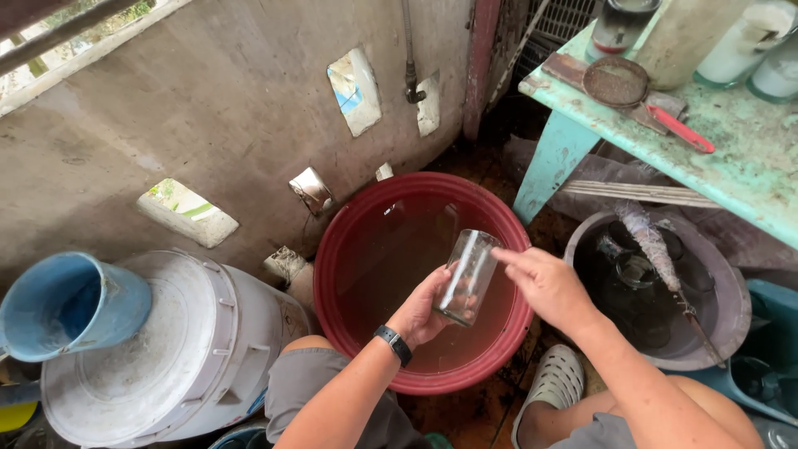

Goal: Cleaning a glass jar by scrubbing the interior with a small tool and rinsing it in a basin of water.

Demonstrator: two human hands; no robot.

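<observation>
A clear, empty drinking glass (468,277) is tilted, mouth up and away, above the water-filled red basin (332,249).

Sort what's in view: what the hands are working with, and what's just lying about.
In hand: clear glass, held by left hand, right hand at its rim, over red basin.

Lying about: blue bucket, white drum, grey basin, green table.
</observation>
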